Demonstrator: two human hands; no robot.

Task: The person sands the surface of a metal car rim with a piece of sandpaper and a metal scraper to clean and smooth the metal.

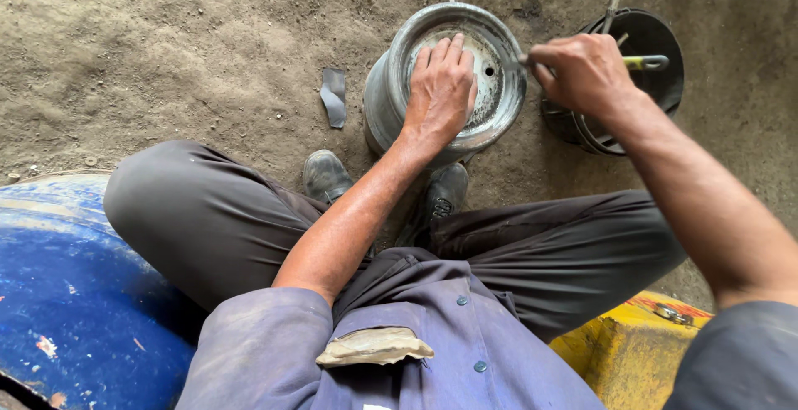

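Brown, packed dirt floor (166,44) fills the upper part of the view, scuffed and dusty. At the lower left sits a big blue drum (75,294), its paint chipped, close against the person's left knee. At the lower right is a yellow block (623,352) with a small metal piece lying on its top edge.

In the middle of the floor, just beyond the two dark shoes (326,176), stands a grey steel wheel rim (391,94), tilted slightly so that its dished face looks up at the camera (a small hole shows in that face, right of the fingers). Touching or just beside its right edge is a black round tub (657,36) with thin metal rods standing in it.

The left hand (440,90) lies flat on the rim's face, palm down, fingers spread and pointing away; its grip is released, pressing rather than grasping. The right hand (584,69) hovers over the gap between rim and tub, its grip clenched around a slim metal tool (644,63) whose yellow-green handle with a loop end sticks out to the right, while the thin tip reaches the rim's right edge.

A small grey scrap (333,96) lies on the dirt, left of the rim and apart from it.
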